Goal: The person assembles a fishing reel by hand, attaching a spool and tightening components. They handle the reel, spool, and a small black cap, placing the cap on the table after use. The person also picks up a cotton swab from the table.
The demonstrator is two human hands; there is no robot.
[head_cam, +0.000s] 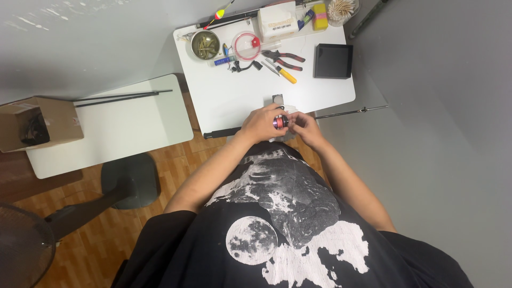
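My left hand [260,122] and my right hand [305,127] meet at the near edge of a small white table [229,96]. Between them they hold a small round part, dark with a red and purple ring [280,122]; it looks like a fishing reel spool. The left hand's fingers wrap its left side, and the right hand's fingertips pinch its right side. A grey reel body [278,99] lies on the table just beyond the hands. Part of the held piece is hidden by my fingers.
On the table's far side lie red-handled pliers [284,57], a yellow-handled tool [285,74], a round tin [205,45], a clear line spool [247,46], a white box [277,22] and a black tray [333,61]. A second white table [122,128] with a cardboard box [37,122] stands to the left. A thin rod [349,112] juts right.
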